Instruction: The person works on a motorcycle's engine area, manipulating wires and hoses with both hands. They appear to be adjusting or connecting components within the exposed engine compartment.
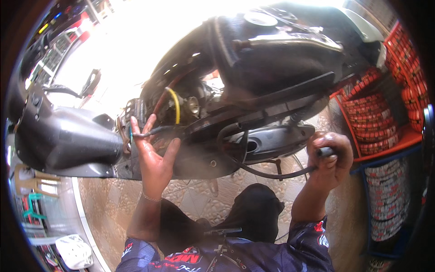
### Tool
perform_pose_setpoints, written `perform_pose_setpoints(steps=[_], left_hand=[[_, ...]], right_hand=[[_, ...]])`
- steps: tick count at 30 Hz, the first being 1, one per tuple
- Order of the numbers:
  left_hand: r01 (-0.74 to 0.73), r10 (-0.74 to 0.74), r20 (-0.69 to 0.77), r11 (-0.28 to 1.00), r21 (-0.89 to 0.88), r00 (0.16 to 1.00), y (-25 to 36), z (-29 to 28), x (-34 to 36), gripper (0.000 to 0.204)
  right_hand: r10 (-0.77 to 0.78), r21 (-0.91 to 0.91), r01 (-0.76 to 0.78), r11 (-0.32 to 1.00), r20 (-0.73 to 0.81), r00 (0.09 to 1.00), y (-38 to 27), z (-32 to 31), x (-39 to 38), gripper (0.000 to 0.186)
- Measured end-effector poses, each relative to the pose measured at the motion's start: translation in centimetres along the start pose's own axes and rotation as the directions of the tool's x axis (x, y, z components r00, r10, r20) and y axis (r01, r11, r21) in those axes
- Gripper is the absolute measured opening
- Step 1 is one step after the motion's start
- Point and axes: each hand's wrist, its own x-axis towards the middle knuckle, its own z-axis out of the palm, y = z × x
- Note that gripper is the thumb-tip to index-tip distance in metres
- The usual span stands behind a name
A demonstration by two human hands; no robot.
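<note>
My right hand [333, 156] is closed around a black hose [267, 174], its cut end poking out of the fist. From there the hose curves left below the scooter [272, 68] and up beside the exhaust. My left hand [156, 156] is raised with its fingers spread by the opened middle of the scooter. A thin dark tube [158, 130] crosses at its fingers; whether they touch it I cannot tell. Just above, a yellow hose [176, 106] and a reddish hose [161, 99] run into the exposed engine area [195, 104].
At the right, orange shelving [389, 152] holds several stacked tyres [369, 120], with a blue-framed rack of grey-wrapped tyres [387, 199] below. A white stool [74, 251] stands at the lower left. My knees [256, 211] are bent over the patterned floor [104, 204].
</note>
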Motion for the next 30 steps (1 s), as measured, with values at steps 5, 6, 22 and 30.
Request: perform_pose_setpoints(steps=[5,6,22,30], left_hand=[[0.104,-0.104,-0.008,0.994,0.025,0.995,-1.7,-1.6,0.1,0.109],[0.13,-0.129,-0.022,0.99,0.047,0.991,-2.0,-1.9,0.0,0.109],[0.142,-0.142,0.0,0.987,-0.077,0.99,-2.9,-2.4,-1.7,0.095],[0.206,-0.212,-0.037,0.971,-0.12,0.977,-0.2,-4.2,-4.3,0.09]], right_hand=[[-0.106,-0.002,0.107,0.994,0.117,0.987,0.7,3.9,0.1,0.037],[-0.136,0.0,0.137,0.991,0.137,0.981,0.9,4.5,0.1,0.035],[-0.225,0.416,0.102,0.904,0.257,0.94,1.6,9.3,-2.4,0.027],[-0.41,0.487,0.222,0.845,0.323,0.853,0.7,9.5,-1.6,0.035]])
